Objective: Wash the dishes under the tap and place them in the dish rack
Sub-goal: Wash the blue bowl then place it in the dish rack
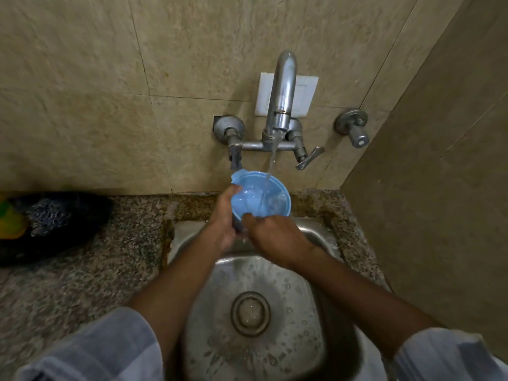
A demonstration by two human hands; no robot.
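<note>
A light blue plastic bowl (261,195) is held tilted under the tap (281,100), and the running water falls into it. My left hand (224,215) grips its left rim and side, thumb over the edge. My right hand (275,235) holds the bowl from below at the near rim, fingers curled under it. Both hands are above the back of the steel sink (316,312).
A granite counter (82,284) surrounds the sink. At the far left lies a black item (55,224) with a scrubber and a green-yellow object (9,218). A tiled wall stands close on the right. The tap's right lever (309,158) and a separate valve (354,130) stick out.
</note>
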